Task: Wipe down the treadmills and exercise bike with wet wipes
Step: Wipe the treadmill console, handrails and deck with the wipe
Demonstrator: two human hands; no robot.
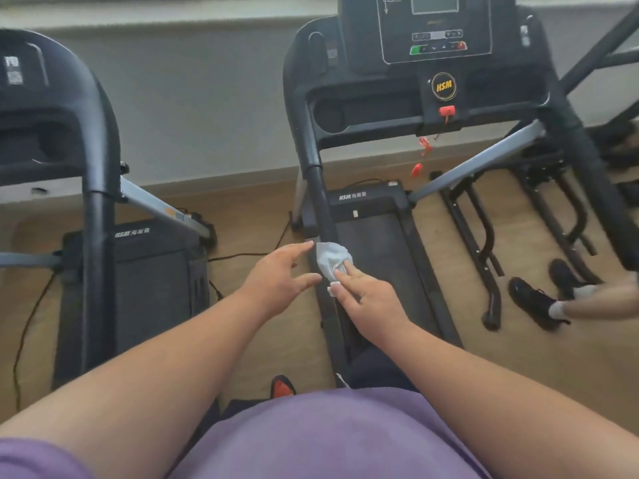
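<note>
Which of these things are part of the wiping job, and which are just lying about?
Part of the job:
wet wipe, pinched by the right hand
left hand, open beside it
right treadmill, its handrail
left treadmill

Lying about:
black shoes
red safety clip
floor cables

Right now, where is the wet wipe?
In the head view, the wet wipe is at centre, pinched by the right hand against the end of the right-hand treadmill's left handrail, beside the open left hand.
</note>
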